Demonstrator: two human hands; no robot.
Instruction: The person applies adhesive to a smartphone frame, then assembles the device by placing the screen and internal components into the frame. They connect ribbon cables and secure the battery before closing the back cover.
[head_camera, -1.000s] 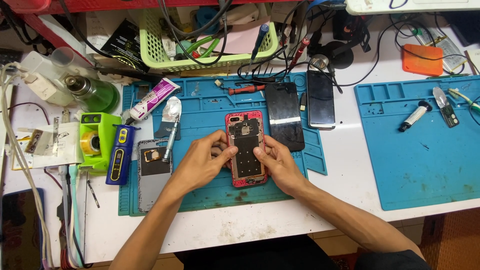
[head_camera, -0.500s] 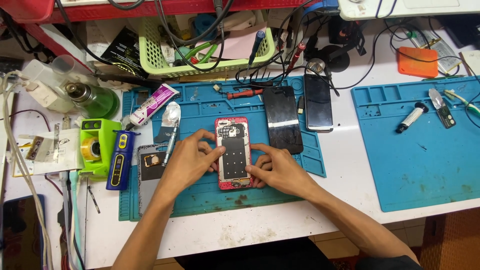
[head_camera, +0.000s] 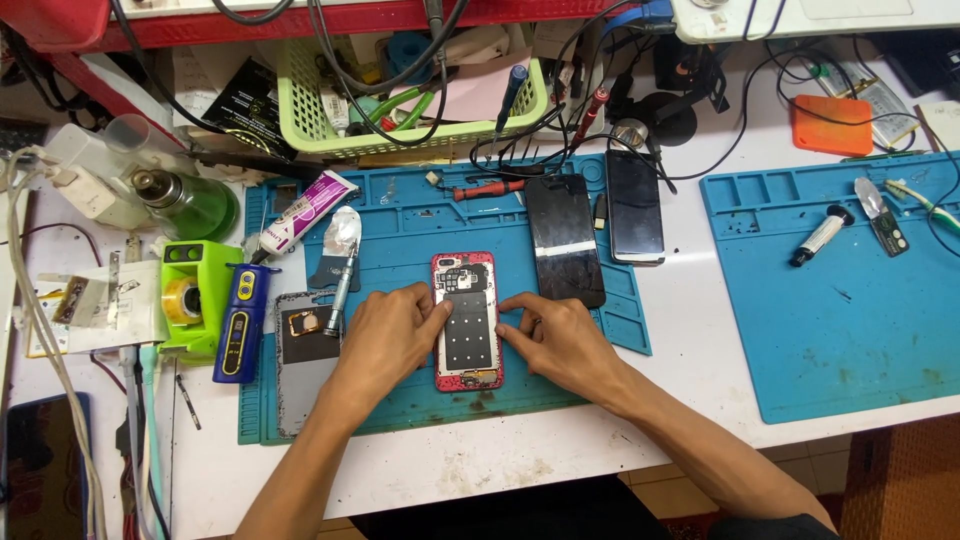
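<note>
Head view: an opened red phone (head_camera: 467, 322) with its back off lies flat near the middle of a blue work mat (head_camera: 420, 400). Left hand (head_camera: 385, 335) presses fingertips on its left edge; right hand (head_camera: 555, 335) presses fingertips on its right edge; neither closes around it. Left of it lie a grey back cover (head_camera: 303, 360) and a metal tool (head_camera: 340, 285); beyond to the right, two dark phones (head_camera: 563, 240).
</note>
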